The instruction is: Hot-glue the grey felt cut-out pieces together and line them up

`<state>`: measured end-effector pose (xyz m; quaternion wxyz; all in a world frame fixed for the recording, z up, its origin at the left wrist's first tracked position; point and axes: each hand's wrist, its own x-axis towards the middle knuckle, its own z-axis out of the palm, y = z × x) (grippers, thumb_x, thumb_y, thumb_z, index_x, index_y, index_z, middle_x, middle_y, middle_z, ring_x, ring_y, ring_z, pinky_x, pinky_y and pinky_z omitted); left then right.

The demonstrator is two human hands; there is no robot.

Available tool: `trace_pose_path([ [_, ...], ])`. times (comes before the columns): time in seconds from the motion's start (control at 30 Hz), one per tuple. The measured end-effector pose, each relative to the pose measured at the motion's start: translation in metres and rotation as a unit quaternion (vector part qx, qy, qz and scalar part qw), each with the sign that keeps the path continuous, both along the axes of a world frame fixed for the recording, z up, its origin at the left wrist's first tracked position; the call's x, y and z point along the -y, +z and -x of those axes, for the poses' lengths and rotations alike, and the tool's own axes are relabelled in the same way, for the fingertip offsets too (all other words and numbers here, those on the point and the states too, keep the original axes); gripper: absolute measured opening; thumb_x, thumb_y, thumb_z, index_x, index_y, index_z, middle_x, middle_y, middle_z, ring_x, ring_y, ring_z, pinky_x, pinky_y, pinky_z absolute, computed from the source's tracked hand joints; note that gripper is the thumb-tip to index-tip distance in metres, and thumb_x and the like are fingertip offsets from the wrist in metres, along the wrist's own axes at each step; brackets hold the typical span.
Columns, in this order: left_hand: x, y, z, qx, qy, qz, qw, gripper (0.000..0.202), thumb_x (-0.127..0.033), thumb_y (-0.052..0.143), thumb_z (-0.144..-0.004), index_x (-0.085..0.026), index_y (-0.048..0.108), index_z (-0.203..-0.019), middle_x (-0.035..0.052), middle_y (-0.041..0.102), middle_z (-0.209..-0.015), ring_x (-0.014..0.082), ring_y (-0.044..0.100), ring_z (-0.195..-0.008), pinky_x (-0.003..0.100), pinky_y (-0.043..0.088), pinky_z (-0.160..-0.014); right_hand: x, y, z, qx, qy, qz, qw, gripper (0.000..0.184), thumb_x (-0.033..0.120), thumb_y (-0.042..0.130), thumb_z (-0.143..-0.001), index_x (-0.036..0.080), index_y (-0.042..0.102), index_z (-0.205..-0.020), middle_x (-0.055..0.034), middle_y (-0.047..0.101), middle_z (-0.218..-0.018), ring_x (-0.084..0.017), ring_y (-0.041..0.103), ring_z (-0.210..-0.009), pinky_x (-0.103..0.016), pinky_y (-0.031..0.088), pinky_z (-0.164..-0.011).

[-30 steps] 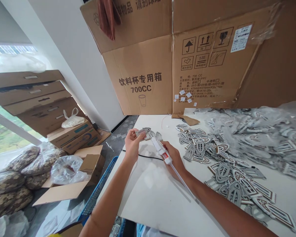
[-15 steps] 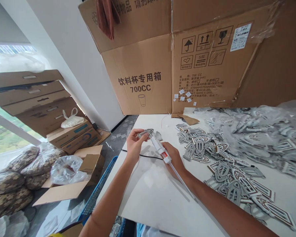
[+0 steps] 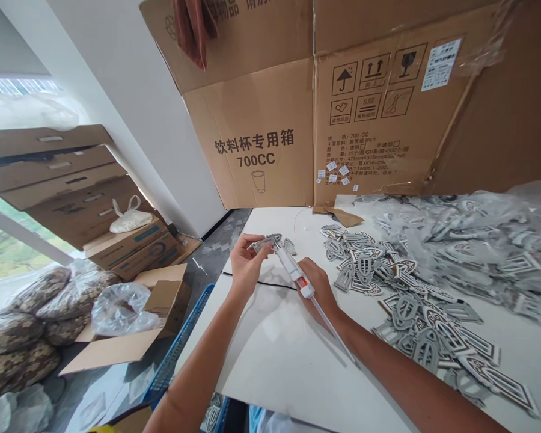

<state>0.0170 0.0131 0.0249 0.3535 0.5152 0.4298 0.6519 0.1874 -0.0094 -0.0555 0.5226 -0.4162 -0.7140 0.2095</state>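
My left hand pinches a small grey cut-out piece with a patterned edge between fingers and thumb. My right hand grips a white pen-shaped glue gun with a red band, a long clear glue stick trailing from its back end. The gun's tip touches or nearly touches the held piece; I cannot tell which. Another grey piece lies on the white table just beyond the tip.
Heaps of grey-and-brown cut-out pieces lie to the right, with plastic-bagged pieces behind them. A black cable crosses the table. A large cardboard box stands behind it; a blue crate sits at the left edge.
My left hand has brought the grey piece rightward to the glue gun's tip. The gun has stayed about the same, and the whole view has shifted slightly.
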Motion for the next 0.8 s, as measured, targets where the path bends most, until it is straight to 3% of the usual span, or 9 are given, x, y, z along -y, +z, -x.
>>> trace_pose_path([
  [0.47, -0.0021, -0.0033, 0.0010, 0.019, 0.006, -0.003, 1.000, 0.030, -0.030, 0.093, -0.074, -0.020, 0.071, -0.091, 0.0029, 0.074, -0.083, 0.0187, 0.073, -0.069, 0.029, 0.047, -0.062, 0.0005, 0.0030, -0.0010, 0.003, 0.010, 0.012, 1.000, 0.013, 0.013, 0.054, -0.088, 0.023, 0.052, -0.080, -0.0009, 0.055, -0.086, -0.018, 0.056, -0.075, -0.029, 0.040, -0.070],
  [0.8, 0.0005, 0.0002, 0.0005, 0.001, 0.021, -0.013, 1.000, 0.026, -0.028, 0.095, -0.072, -0.021, 0.073, -0.086, 0.0042, 0.075, -0.086, 0.0203, 0.073, -0.078, 0.030, 0.052, -0.065, 0.0009, 0.0051, -0.0027, 0.027, 0.012, -0.004, 1.000, 0.011, 0.023, 0.052, -0.095, 0.024, 0.051, -0.084, -0.0016, 0.054, -0.085, -0.019, 0.054, -0.074, -0.029, 0.038, -0.067],
])
